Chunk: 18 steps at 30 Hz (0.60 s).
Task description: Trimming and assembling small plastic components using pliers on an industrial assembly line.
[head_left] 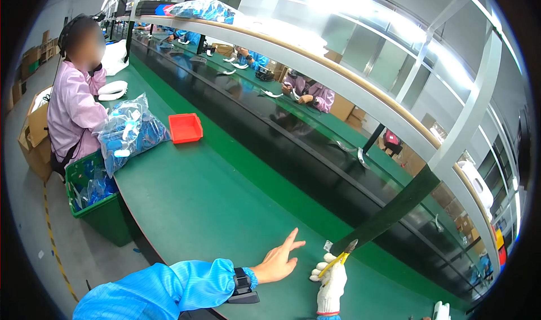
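My left hand [276,262] is bare and held over the green worktable [186,207], its fingers spread with nothing in them. A blue sleeve and a black strap with a dark device [243,287] cover that wrist. My right hand [332,289] wears a white knitted glove and is closed around yellow-handled pliers [341,259]. Their metal jaws point up and away, in front of the dark post's foot. Whether the jaws are parted is too small to tell.
A red bin [185,128] and a clear bag of blue and white parts [132,131] lie at the far left, near a seated person in pink [73,106]. A green crate [104,207] stands beside the table. Beyond run a black conveyor [293,151] and a slanting post [389,210].
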Available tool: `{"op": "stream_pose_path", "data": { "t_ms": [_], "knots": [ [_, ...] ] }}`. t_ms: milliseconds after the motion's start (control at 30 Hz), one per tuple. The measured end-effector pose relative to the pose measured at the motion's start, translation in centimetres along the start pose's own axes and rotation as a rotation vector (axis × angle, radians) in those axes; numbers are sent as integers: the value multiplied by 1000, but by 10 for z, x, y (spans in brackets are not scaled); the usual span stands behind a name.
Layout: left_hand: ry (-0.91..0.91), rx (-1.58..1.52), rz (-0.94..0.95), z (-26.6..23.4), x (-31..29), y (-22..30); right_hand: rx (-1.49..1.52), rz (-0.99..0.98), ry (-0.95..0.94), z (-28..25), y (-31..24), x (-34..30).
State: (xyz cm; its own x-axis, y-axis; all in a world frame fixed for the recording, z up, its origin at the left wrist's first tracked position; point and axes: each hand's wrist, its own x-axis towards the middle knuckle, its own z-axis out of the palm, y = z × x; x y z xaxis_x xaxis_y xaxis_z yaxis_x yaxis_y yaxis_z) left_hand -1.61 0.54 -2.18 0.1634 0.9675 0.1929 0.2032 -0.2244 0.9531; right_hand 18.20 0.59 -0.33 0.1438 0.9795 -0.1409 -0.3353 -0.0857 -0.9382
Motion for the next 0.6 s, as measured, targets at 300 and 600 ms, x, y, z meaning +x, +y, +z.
{"op": "stream_pose_path", "data": {
  "t_ms": [300, 600],
  "knots": [
    [76, 49, 87, 2, 0, -4, 27, 10, -21, -2, 2, 2],
    [5, 272, 118, 7, 0, -7, -46, 15, -47, -5, 2, 2]
  ]
}}
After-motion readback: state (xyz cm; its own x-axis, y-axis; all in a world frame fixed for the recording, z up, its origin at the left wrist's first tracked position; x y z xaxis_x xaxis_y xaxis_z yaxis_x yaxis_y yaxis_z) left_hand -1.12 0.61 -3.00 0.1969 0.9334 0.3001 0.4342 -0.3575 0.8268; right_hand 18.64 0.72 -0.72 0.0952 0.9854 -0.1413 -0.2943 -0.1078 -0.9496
